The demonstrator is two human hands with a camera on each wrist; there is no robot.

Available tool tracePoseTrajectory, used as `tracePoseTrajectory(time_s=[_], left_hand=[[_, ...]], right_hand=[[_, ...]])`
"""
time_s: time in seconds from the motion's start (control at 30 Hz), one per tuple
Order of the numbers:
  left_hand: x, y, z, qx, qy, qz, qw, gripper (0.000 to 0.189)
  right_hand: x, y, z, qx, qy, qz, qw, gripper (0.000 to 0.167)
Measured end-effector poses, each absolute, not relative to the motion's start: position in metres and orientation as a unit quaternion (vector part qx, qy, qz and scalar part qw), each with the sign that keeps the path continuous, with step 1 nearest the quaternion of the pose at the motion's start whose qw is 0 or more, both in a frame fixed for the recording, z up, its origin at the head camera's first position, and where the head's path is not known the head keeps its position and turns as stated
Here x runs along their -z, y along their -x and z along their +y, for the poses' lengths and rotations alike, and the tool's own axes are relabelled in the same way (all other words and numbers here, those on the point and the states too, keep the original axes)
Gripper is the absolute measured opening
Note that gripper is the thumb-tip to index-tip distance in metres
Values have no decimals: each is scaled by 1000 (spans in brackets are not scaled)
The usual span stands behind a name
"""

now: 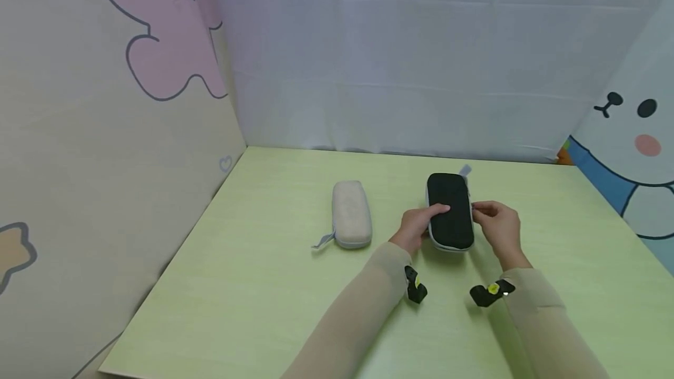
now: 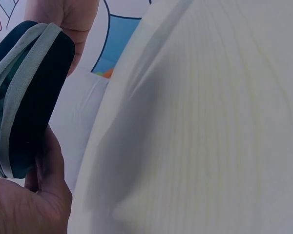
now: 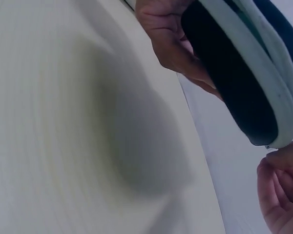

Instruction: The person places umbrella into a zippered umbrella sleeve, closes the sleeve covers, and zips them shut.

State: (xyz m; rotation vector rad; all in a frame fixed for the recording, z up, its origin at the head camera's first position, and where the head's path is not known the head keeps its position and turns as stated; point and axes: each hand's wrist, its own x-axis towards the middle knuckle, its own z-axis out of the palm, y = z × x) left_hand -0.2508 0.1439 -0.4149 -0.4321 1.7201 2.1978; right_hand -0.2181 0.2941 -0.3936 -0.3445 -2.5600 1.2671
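A pale yellow-green rectangular tabletop lies beneath both containers. Raised above it, right of centre, is a black, rounded-rectangular fabric case with pale trim; its contents cannot be told. To its left, well apart, rests a beige, rounded-rectangular fabric case, its interior hidden. The left hand grips the black case, thumb on top; the right hand pinches its right edge.

The case is black, its edging pale grey with dark green between; the pouch is plain cream with a grey-blue loop. Pale yellow-green covers the table, faintly streaked. Sleeves are beige, the backcloth pale lavender-grey, the cartoon figure pink, outlined in dark grey.
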Motion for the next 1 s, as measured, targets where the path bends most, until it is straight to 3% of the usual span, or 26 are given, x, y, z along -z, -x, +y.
tracePoseTrajectory(time_s=[0.37,1.0], left_hand=[[415,251,147,-772,164,597,144,37],[413,247,147,-776,170,591,141,37]], right_hand=[[397,216,291,-404,128,-888,178,22],[392,211,288,-387,122,-896,180,18]])
